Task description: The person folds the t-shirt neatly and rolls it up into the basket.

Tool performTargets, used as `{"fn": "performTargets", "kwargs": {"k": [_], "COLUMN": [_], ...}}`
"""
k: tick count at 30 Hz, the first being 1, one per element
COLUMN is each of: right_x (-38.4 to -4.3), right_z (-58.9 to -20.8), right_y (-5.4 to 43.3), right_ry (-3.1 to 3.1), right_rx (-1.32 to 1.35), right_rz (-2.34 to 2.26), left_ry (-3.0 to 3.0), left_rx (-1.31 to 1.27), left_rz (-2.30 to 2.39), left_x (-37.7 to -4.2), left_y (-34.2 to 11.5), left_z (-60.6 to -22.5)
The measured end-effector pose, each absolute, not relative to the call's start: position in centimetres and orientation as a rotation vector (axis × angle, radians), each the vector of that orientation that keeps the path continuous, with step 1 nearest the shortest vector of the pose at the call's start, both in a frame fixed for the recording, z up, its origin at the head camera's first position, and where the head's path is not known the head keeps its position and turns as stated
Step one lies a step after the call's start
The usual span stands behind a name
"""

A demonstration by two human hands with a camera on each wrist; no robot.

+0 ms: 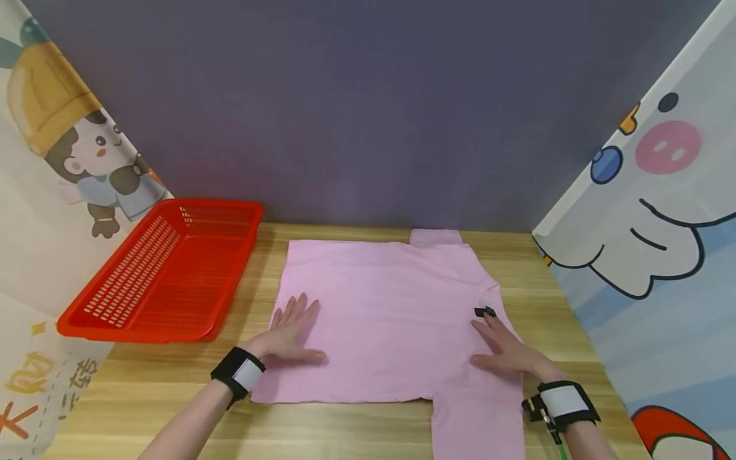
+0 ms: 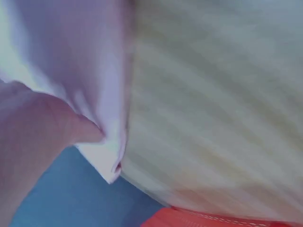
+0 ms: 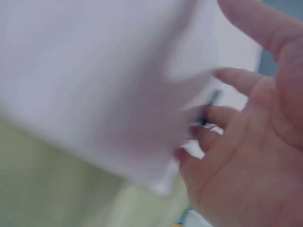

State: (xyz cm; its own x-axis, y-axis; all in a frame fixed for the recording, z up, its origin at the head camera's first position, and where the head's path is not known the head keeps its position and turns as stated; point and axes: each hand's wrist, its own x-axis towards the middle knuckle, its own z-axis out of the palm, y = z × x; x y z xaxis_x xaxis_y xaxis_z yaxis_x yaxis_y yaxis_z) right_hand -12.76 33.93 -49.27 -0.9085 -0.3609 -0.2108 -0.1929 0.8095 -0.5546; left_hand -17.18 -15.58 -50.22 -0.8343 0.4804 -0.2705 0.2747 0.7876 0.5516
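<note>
A pink long-sleeved shirt (image 1: 374, 313) lies spread on the table with its hem to the left. Near its right end a small black tag (image 1: 483, 312) shows by the neckline. Fingers spread, my left hand (image 1: 287, 338) rests on the hem side of the cloth. On the neckline side lies my right hand (image 1: 506, 351), its fingertips touching the fabric beside the tag. The left wrist view has a thumb (image 2: 85, 127) against the cloth near a corner. In the right wrist view the palm (image 3: 251, 156) shows, and the blurred cloth hides some fingertips.
A red plastic basket (image 1: 172, 287) stands on the left of the wooden table (image 1: 322, 434). One sleeve (image 1: 477, 428) reaches the near edge of the view. A dark grey wall (image 1: 368, 115) closes off the back, with printed cartoon sheets (image 1: 667, 211) at both sides.
</note>
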Motion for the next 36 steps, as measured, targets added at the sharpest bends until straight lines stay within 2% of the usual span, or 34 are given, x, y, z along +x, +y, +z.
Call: {"fn": "performTargets", "kwargs": {"k": [3, 9, 12, 16, 20, 28, 36], "right_x": [-14.8, -20.5, -22.9, -25.3, -26.2, -25.4, -25.3], "right_z": [-48.2, -48.5, -49.3, -50.7, -51.4, -51.2, -51.6], "right_y": [33.2, 32.7, 32.5, 32.1, 32.1, 32.1, 31.9], "right_ry": [2.844, 3.054, 3.052, 3.043, 2.941, 2.683, 2.668], "right_rx": [-0.389, -0.279, -0.237, -0.316, -0.356, -0.171, -0.119], "right_rz": [-0.774, -0.812, -0.806, -0.822, -0.764, -0.550, -0.490], "left_ry": [2.657, 2.793, 2.832, 2.918, 2.884, 2.739, 2.786], "left_rx": [0.507, 0.413, 0.376, 0.373, 0.388, 0.249, 0.210], "left_rz": [0.809, 0.927, 1.012, 1.091, 0.963, 0.467, 0.360], "left_x": [-19.6, -25.4, -27.3, -28.8, -29.3, -29.3, -29.3], "left_y": [-15.9, -15.3, -14.9, -14.8, -15.1, -16.4, -16.7], "left_z": [-49.4, -49.8, -50.6, -51.8, -52.6, -53.8, -54.2]}}
